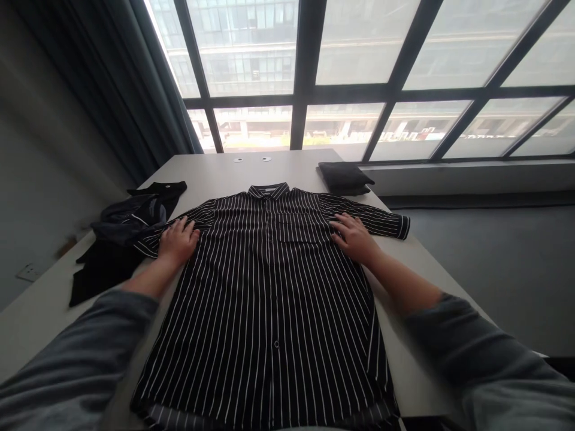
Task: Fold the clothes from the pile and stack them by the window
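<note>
A black shirt with thin white stripes [269, 287] lies front up on the white table, its collar toward the window and its hem toward me. Both sleeves are spread out to the sides. My left hand [178, 240] rests on the left sleeve near the armpit, fingers stretched out. On the other side, my right hand [353, 236] lies on the shirt by the right armpit, beside the chest pocket, with its fingers spread. Neither hand grips the cloth. The cuff of the left sleeve is partly behind my left hand.
Crumpled dark clothes [128, 224] lie at the table's left edge, touching the left sleeve. A folded black garment [345, 178] sits at the back right corner. The white table [206, 167] reaches toward the large window. A dark curtain [121, 78] hangs on the left.
</note>
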Demonstrator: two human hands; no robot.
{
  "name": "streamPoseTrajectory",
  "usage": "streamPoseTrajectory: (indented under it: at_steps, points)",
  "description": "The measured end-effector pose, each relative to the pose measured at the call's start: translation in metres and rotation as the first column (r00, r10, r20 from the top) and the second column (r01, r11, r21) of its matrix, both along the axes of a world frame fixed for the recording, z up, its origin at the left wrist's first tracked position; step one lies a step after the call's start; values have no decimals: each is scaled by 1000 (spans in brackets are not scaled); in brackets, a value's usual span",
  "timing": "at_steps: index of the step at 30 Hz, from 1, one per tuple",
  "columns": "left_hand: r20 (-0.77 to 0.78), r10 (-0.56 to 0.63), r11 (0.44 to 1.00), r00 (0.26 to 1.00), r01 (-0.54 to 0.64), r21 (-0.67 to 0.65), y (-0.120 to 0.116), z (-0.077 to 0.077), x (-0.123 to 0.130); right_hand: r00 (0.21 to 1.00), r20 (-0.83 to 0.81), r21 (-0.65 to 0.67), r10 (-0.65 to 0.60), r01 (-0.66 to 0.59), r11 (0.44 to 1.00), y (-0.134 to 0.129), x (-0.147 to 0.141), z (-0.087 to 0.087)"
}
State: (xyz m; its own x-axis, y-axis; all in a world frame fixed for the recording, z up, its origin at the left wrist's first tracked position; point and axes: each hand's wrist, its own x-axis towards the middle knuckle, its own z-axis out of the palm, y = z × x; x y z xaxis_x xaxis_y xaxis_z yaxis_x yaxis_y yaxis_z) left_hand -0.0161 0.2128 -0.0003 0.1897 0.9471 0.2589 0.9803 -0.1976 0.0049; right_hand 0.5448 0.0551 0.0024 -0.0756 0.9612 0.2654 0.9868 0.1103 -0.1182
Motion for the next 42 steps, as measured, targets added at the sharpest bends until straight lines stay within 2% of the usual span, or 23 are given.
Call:
streamPoseTrajectory:
  at_steps: [2,4,6,7,9,11,14,18,22,27,32,36,39,42]
  points:
    - [27,-213,975,977,214,-52,-40,1,4,984,-41,-115,173,-177,978,-40,-24,3]
    - [75,-442,879,894,448,-164,-88,-1,4,954,-99,-170,283,-297,940,-83,-43,6]
    - [103,-566,785,818,572,-236,-141,-6,0,924,-157,-167,347,-371,913,-125,-57,12]
    - [102,-604,750,790,607,-262,-166,-9,-3,911,-191,-163,366,-397,903,-145,-62,16]
    - [93,-641,723,762,640,-262,-211,-14,-9,888,-256,-166,382,-430,887,-179,-69,23]
    - [75,-640,729,764,636,-253,-245,-18,-18,881,-286,-177,376,-434,883,-205,-70,28]
    - [59,-613,761,788,608,-227,-277,-20,-34,913,-262,-182,312,-364,913,-231,-62,27]
    - [44,-630,753,775,624,-210,-297,-20,-55,957,-197,-171,214,-249,953,-247,-47,17]
    - [61,-618,763,784,616,-198,-309,-19,-74,963,-174,-221,205,-241,945,-258,-39,15]
    - [187,-543,806,819,570,-156,-314,-12,-91,971,-162,-296,175,-217,930,-274,-32,16]
    - [240,-504,822,830,546,-162,-318,2,-86,961,-165,-276,221,-260,925,-281,-31,19]
    - [227,-520,812,824,559,-170,-320,9,-82,952,-176,-232,249,-286,930,-282,-31,24]
    - [214,-518,807,828,556,-199,-320,14,-82,954,-191,-253,232,-276,927,-283,-29,26]
    - [228,-503,786,834,551,-281,-323,21,-80,956,-178,-301,234,-280,912,-284,-27,25]
